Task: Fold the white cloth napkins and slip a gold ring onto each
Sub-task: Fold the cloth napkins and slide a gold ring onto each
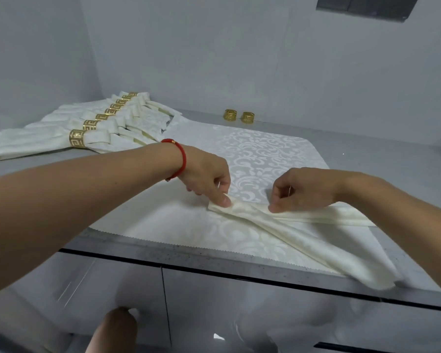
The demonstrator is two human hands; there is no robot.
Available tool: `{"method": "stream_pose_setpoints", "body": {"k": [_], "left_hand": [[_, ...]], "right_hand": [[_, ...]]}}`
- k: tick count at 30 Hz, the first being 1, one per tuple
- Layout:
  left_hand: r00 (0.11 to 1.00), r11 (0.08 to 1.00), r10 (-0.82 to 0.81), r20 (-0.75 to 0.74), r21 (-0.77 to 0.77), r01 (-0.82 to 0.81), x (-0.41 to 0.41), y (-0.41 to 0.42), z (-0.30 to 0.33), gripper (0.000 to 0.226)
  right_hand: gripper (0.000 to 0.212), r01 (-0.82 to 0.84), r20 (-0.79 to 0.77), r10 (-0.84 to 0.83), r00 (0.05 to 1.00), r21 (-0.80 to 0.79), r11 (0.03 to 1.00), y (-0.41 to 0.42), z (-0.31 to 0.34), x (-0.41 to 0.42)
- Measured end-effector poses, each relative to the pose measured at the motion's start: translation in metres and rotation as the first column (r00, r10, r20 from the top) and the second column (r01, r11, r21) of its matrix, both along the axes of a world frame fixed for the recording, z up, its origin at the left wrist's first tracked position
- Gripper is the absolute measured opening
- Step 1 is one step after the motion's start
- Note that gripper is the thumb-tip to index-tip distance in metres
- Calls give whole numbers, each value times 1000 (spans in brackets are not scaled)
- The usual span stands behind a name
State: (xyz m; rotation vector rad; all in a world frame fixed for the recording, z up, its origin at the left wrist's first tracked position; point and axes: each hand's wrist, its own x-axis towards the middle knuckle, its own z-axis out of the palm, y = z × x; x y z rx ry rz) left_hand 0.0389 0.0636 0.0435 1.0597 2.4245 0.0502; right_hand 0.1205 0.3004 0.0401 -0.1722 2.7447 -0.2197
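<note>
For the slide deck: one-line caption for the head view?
Both hands, left hand and right hand, pinch a folded white napkin on the counter; ringed napkins and two spare gold rings behind.

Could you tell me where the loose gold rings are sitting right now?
In the head view, the two loose gold rings stand side by side at the back of the counter by the wall, beyond the spread cloth and right of the finished napkins.

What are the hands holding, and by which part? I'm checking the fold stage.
Both hold the folded napkin at its upper end: the left hand pinches the tip, the right hand pinches just beside it.
</note>
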Motion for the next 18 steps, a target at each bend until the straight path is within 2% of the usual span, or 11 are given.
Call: {"method": "stream_pose_setpoints", "body": {"k": [5,8,11,14,16,18], "left_hand": [[990,991,97,100,83,-105,-3,-4,-10,32],[984,984,138,109,98,-149,-3,-2,-14,32],[982,983,162,97,74,-169,-1,3,-14,30],[981,982,184,65,37,-187,1,7,-13,29],[981,982,187,46,19,-188,1,10,-12,29],[981,982,191,42,8,-191,2,11,-12,28]], "right_hand": [[31,75,14,-77,997,102,992,-14,2,-5],[27,85,-57,-77,995,161,983,-30,2,-4],[26,50,-141,-10,990,283,958,-47,2,1],[7,-35,-175,123,977,437,899,-59,-1,3],[2,-21,-112,70,991,384,923,-62,6,3],[5,29,61,-41,997,182,983,-58,24,3]]}}
